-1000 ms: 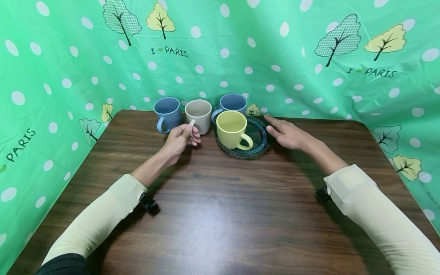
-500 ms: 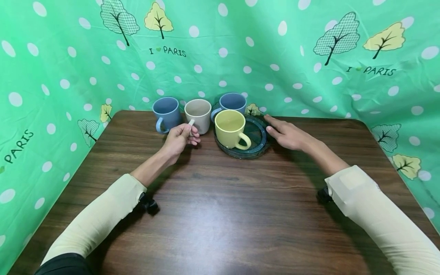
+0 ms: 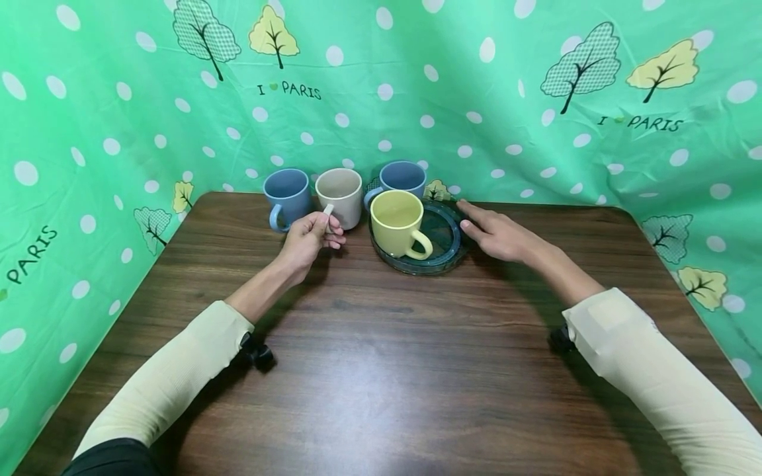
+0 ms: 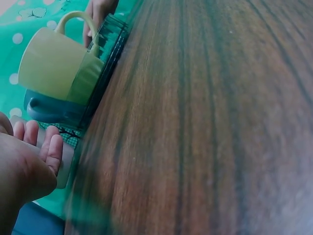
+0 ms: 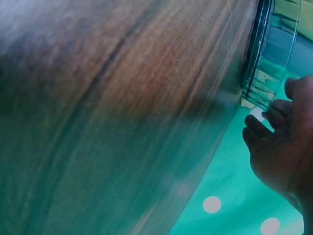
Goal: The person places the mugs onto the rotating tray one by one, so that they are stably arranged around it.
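A: Biggest thing first?

B: Green cloth backdrop [image 3: 381,73], soft folds on several sides of the worktop. White dots, checked and yellow trees, PARIS lettering.

A: Surface?

B: Worktop [image 3: 428,330]: dark brown wood grain, rounded far corners, glare patch near the middle.

A: Arms?

B: Left sleeve [image 3: 172,363] and right sleeve [image 3: 655,370], both pale stretchy fabric, wrinkled. Dark cloth [image 3: 113,459] on the upper left arm.

A: Next down?

B: Glass dish [image 3: 419,267], round, see-through blue-green, low upright wall, near the far edge of the worktop.

A: Hands?

B: Right hand [image 3: 497,231]: fingers stretched out at the dish's right side; contact, can't tell. Left hand [image 3: 309,241]: thumb and fingers pinching the grey mug's handle.

A: Mugs?

B: All smooth, ceramic-looking, rounded cups, upright. Yellow mug [image 3: 393,228] stands in the dish, handle toward the right. Grey mug [image 3: 345,198] sits between the two blue ones, near the far edge; can't tell if its base touches the wood. Left blue mug [image 3: 288,195] is just beside it. Right blue mug [image 3: 403,177] is behind the yellow one, base hidden; inside or behind the dish, unclear.

A: Smallest?

B: Black gadget [image 3: 258,356] under the left cuff, then the grey handle [image 3: 329,210], a thin loop mostly covered by fingers.
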{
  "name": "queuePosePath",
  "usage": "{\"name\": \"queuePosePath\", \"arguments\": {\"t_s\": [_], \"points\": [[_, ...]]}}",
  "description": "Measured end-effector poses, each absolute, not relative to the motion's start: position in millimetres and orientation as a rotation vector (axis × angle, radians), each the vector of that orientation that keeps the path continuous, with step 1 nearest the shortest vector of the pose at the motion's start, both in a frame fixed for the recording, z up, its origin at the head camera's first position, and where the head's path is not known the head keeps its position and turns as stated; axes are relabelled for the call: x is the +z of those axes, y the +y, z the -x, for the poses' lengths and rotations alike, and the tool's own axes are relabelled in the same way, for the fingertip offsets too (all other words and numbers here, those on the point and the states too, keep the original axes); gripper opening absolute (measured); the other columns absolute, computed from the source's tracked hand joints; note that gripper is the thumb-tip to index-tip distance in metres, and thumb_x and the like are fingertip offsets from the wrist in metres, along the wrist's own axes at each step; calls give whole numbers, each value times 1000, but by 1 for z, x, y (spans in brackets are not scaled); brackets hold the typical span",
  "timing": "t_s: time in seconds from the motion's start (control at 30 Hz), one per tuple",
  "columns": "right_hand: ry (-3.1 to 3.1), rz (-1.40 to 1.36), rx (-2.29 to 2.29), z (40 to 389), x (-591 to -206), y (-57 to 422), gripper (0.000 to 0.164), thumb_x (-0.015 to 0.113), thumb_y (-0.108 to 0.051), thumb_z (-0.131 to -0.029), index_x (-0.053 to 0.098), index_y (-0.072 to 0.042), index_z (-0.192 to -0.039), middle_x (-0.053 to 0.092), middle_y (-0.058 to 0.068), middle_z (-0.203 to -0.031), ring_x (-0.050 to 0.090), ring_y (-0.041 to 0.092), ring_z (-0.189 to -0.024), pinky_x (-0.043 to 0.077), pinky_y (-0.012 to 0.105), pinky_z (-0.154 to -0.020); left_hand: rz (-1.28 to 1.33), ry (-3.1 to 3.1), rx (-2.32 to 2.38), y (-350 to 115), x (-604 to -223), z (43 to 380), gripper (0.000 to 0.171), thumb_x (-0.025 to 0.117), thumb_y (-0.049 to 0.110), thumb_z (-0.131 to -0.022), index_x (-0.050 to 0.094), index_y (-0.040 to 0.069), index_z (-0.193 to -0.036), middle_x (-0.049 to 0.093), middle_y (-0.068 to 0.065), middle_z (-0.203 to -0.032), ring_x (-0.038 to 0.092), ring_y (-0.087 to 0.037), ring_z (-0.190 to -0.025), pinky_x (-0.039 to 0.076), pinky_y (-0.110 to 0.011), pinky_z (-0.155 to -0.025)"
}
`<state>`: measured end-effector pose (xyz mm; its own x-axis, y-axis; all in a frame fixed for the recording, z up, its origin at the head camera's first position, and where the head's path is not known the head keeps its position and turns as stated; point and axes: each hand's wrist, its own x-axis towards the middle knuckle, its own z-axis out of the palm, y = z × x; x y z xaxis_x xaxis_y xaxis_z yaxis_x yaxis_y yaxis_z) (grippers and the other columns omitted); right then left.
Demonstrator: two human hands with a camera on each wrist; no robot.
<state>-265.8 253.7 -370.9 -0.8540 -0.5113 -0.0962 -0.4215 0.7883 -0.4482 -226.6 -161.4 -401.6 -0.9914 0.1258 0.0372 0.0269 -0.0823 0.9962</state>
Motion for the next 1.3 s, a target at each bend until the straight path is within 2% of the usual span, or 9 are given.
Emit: {"name": "queuePosePath", "arguments": {"t_s": [0.43,0.8,1.3], "points": [[2782,720,-625,260,-367,256,65,38,-39,-125,27,-3,-178,29,26,-185,27,51,-171,26,71,-139,-209,2073,2267,-163,-400,226,34,38,14,-124,64,2,-105,73,3,-91,77,-9,-83,65,-21,-79],[2822,831,-539,260,-372,259,62,41,-32,-125,32,2,-175,28,28,-184,28,53,-170,25,70,-139,-235,2072,2259,-165,-403,225,35,38,14,-124,64,5,-103,71,1,-95,78,-12,-87,65,-23,-82],[2808,824,-495,253,-369,264,61,37,-34,-125,31,-2,-177,26,26,-185,25,52,-172,23,72,-139,-229,2083,2252,-162,-399,221,34,38,14,-124,63,4,-103,71,1,-95,78,-12,-88,65,-23,-82]]}}
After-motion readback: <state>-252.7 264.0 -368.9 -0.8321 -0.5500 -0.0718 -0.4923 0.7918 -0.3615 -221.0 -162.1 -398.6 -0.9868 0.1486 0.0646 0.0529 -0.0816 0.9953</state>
